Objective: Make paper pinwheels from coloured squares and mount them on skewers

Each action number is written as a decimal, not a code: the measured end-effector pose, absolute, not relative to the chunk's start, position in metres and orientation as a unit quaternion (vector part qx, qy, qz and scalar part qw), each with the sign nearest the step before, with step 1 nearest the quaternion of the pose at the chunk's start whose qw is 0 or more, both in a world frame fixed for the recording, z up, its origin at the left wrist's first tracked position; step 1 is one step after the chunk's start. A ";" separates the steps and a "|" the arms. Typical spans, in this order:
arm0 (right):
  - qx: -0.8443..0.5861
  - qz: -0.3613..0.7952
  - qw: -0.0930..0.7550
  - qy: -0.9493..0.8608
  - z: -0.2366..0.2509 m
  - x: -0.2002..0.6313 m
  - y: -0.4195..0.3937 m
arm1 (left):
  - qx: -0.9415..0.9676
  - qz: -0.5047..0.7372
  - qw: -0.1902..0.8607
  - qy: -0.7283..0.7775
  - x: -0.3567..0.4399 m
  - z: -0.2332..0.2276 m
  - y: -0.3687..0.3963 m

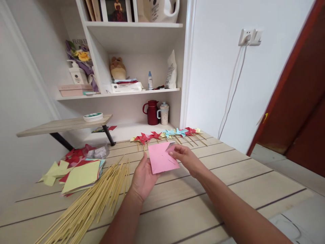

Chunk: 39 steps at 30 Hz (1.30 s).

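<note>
A square of pink paper [161, 161] is held up over the table between my two hands. My left hand [144, 178] grips it at the lower left, thumb along the edge and the other fingers behind it. At the upper right corner, my right hand [183, 155] pinches a lifted flap whose underside looks grey. A slit shows near the paper's lower right, and a small mark lies near its middle. Beyond the paper, several finished paper pinwheels [155, 135] on sticks lie in a row. Left of my left hand is a fan of thin wooden sticks [101, 191].
Stacked coloured paper squares [81, 176] lie left of the sticks, beside yellow cut paper [54, 173] and a clear plastic box [100, 151]. A small raised shelf [63, 124] stands at the back left. A red jug [152, 113] and a cup [164, 113] stand in the cabinet.
</note>
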State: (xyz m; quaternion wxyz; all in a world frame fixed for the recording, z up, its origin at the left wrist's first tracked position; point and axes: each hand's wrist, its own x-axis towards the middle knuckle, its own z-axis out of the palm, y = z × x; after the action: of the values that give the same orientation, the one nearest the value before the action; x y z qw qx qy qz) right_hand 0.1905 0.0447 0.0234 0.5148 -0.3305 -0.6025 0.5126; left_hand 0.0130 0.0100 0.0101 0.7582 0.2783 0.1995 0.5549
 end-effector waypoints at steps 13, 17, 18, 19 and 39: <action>-0.366 0.408 0.511 -0.661 0.011 0.182 0.047 | 0.274 0.587 0.717 0.258 0.014 -0.004 0.017; -0.389 0.211 0.565 -0.696 0.007 0.177 0.044 | 0.221 0.638 0.701 0.228 0.012 -0.005 0.020; -0.389 0.166 0.568 -0.706 0.006 0.176 0.043 | 0.207 0.648 0.698 0.225 0.010 -0.005 0.021; -0.388 0.128 0.568 -0.714 0.004 0.175 0.042 | 0.192 0.655 0.695 0.225 0.009 -0.006 0.022; -0.331 0.043 0.549 -0.766 -0.013 0.153 0.037 | 0.214 0.641 0.722 0.147 0.016 -0.005 0.018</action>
State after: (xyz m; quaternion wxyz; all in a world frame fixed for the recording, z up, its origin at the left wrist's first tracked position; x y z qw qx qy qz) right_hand 0.1532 0.0371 -0.0131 0.5487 -0.3311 -0.7664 0.0432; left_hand 0.0156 0.0178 -0.0051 0.7225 0.2142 0.1466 0.6408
